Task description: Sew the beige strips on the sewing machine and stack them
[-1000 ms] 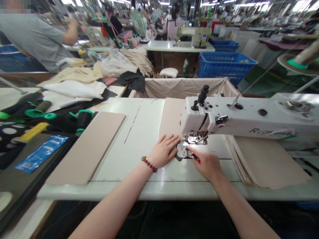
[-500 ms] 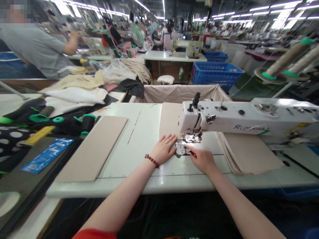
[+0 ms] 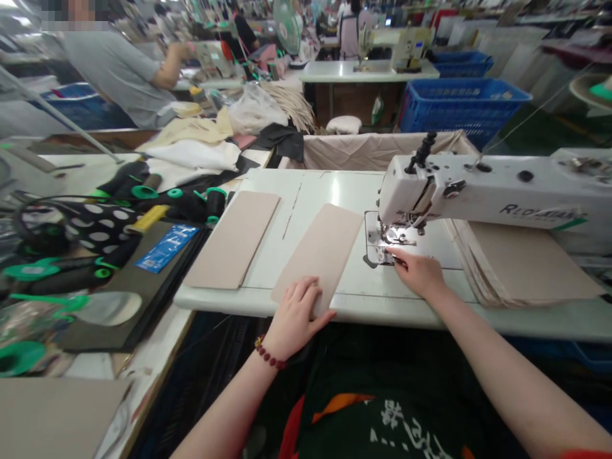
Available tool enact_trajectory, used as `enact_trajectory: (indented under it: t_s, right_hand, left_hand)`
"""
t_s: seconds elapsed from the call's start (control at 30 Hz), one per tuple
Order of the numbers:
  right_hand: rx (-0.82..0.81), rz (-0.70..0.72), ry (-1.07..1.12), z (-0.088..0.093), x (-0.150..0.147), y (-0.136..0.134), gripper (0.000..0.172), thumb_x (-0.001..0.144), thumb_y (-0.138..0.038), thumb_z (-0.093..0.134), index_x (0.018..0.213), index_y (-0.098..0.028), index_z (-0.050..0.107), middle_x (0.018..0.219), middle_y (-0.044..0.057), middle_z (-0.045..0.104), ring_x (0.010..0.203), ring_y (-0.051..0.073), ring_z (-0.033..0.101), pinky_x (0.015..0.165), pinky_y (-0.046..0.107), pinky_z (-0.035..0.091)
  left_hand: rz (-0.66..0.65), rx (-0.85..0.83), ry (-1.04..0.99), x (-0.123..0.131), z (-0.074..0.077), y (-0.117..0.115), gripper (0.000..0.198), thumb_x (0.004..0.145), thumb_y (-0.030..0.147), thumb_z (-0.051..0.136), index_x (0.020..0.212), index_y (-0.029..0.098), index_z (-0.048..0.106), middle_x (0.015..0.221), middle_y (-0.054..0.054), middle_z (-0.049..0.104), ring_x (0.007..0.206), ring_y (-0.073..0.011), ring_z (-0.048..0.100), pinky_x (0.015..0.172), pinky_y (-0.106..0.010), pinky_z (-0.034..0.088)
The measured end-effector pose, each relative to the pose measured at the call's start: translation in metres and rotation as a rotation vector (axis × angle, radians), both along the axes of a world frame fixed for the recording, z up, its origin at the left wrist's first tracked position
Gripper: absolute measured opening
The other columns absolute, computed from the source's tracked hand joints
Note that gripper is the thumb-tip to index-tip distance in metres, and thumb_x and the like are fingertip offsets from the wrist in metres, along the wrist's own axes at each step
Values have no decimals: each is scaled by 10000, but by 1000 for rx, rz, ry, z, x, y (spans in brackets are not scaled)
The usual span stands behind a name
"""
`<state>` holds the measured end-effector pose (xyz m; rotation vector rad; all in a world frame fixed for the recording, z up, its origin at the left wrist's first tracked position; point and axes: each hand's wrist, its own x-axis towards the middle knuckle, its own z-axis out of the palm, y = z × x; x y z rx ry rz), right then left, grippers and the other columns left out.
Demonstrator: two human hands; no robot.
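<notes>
My left hand [image 3: 296, 313] lies flat with fingers spread on the near end of a beige fabric panel [image 3: 322, 250], which reaches the front edge of the white sewing table [image 3: 268, 299]. My right hand [image 3: 417, 272] is at the needle area of the white sewing machine [image 3: 482, 190], fingers pinched together just below the presser foot [image 3: 389, 245]; what they pinch is too small to make out. A bead bracelet [image 3: 269, 357] sits on my left wrist.
A second beige panel [image 3: 234, 237] lies to the left. A stack of beige panels [image 3: 521, 262] sits under the machine arm. Thread cones, tools and fabric crowd the left bench [image 3: 95, 236]. A person in grey stands far left; blue crates [image 3: 459, 105] behind.
The beige panel has been drawn back from the needle toward the table's front edge under my left hand. My right hand stays at the presser foot. The view shifted back and down.
</notes>
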<state>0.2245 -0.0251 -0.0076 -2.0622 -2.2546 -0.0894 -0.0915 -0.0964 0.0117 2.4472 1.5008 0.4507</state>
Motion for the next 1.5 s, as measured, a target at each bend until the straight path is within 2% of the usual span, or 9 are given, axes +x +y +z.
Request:
enact_trajectory:
  t_s: [0.13, 0.33, 0.53, 0.67, 0.77, 0.83, 0.97, 1.13, 1.5]
  right_hand:
    - [-33, 17, -15, 7, -3, -6, 418, 901, -322, 455, 1309, -366, 529, 826, 1, 725, 695, 206, 652, 570, 276, 378]
    - [-89, 116, 129, 18, -9, -48, 430, 895, -308, 471, 1316, -394, 503, 880, -36, 728, 698, 184, 652, 573, 266, 387]
    - [-136, 207, 194, 14, -28, -75, 512, 913, -268, 458, 1404, -394, 387, 851, -42, 716, 681, 163, 634, 575, 258, 383]
    - [-147, 202, 139, 6, -35, -78, 529, 906, -266, 471, 1414, -380, 375, 946, -24, 717, 753, 188, 649, 558, 271, 364]
    - [-148, 185, 144, 4, -35, -82, 550, 892, -249, 485, 1414, -383, 372, 960, -25, 716, 756, 192, 649, 557, 275, 361]
    - [-147, 171, 160, 6, -36, -86, 553, 880, -236, 497, 1406, -370, 390, 929, -17, 719, 734, 194, 646, 556, 275, 360]
    - [-148, 158, 291, 13, -44, -96, 444, 891, -254, 494, 1331, -311, 476, 908, 1, 716, 731, 189, 646, 580, 270, 372]
    - [-176, 69, 432, 20, -62, -109, 256, 927, -416, 455, 1056, -208, 529, 755, 4, 663, 656, 187, 624, 561, 272, 353]
    - [-278, 94, 444, 10, -76, -127, 219, 962, -401, 396, 852, -220, 450, 682, -17, 587, 596, 159, 566, 531, 266, 282]
  left_hand:
    - [-48, -16, 18, -1, -9, -11, 689, 840, 355, 604, 1434, 183, 301, 1534, -111, 258, 1418, -298, 201, 1162, -511, 180]
    - [-312, -221, 26, -51, -2, -14, 748, 787, -51, 343, 1446, 300, 306, 1530, 28, 291, 1425, -163, 205, 1185, -467, 143]
    - [-527, -255, 38, -72, 4, 11, 608, 884, 32, 385, 1418, 323, 367, 1489, 27, 375, 1428, -190, 197, 1172, -515, 100]
    - [-560, -274, 80, -70, 17, 29, 567, 848, 354, 621, 1377, 293, 427, 1482, -14, 390, 1430, -266, 180, 1159, -545, 81]
    - [-528, -283, 90, -61, 28, 30, 650, 703, 578, 708, 1252, 274, 537, 1436, -38, 449, 1407, -316, 220, 1142, -554, 133]
    - [-416, -233, 65, -47, 29, 24, 508, 750, 558, 676, 1144, 249, 587, 1343, -58, 529, 1335, -306, 347, 1110, -527, 233]
    - [-140, -118, -45, -5, 11, 5, 286, 887, 362, 581, 1135, 219, 572, 1144, -76, 586, 1088, -245, 511, 967, -428, 412]
    - [-50, -89, -169, 39, -13, -8, 319, 894, 294, 576, 1211, 262, 558, 1061, -62, 555, 983, -221, 513, 904, -388, 444]
    - [1, -212, -307, 41, -13, -5, 93, 940, 245, 481, 933, 203, 563, 929, -36, 545, 879, -179, 552, 829, -333, 466]
